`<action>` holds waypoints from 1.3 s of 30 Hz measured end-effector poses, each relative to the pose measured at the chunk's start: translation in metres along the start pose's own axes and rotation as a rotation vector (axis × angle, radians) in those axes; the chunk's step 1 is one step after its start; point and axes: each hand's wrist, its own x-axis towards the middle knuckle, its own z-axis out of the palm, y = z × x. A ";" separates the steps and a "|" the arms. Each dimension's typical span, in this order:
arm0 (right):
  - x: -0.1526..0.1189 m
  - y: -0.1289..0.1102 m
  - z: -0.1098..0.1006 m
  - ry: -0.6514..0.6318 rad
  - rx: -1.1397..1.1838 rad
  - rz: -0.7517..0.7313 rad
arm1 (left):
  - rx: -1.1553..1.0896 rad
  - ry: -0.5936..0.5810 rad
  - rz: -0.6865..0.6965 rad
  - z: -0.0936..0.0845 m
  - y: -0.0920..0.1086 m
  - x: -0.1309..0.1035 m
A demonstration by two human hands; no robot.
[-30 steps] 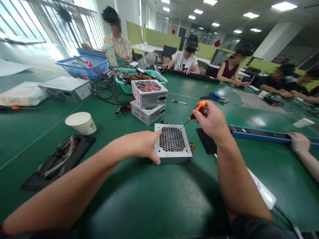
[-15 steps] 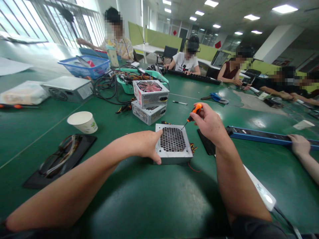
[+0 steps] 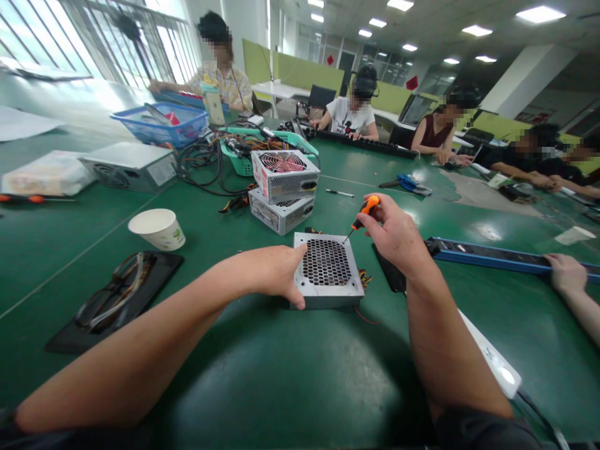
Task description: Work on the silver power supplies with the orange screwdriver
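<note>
A grey metal computer power supply (image 3: 328, 265) lies on the green table with its honeycomb vent facing up. My left hand (image 3: 281, 272) grips its left side, thumb along the near edge and a finger on the top. In my right hand (image 3: 391, 225) is a screwdriver (image 3: 365, 212) with an orange and black handle. The shaft slants down to the left, its tip at the far right corner of the vent. Whether the tip sits in a screw is too small to tell. Coloured wires (image 3: 364, 279) stick out at the right side of the case.
Two stacked power supplies (image 3: 285, 178) stand behind, near a green basket (image 3: 239, 164) of cables. To the left are a paper cup (image 3: 158, 229) and glasses (image 3: 115, 294) on a black pad. A blue-edged bar (image 3: 487, 255), touched by another person's hand (image 3: 567, 273), and a white power strip (image 3: 490, 356) lie right.
Both hands, the power supply and the screwdriver keep practically the same pose. The whole view has shifted very slightly.
</note>
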 end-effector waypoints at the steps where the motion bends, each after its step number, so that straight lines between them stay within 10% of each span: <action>1: 0.000 0.000 0.000 0.004 -0.001 0.002 | -0.003 0.001 0.003 0.000 0.000 0.000; 25: -0.003 -0.022 0.003 0.183 0.276 0.006 | -0.046 0.055 0.013 0.009 -0.005 -0.001; 39: 0.026 -0.040 0.055 -0.072 0.188 -0.032 | 0.061 -0.019 -0.022 -0.003 0.011 -0.008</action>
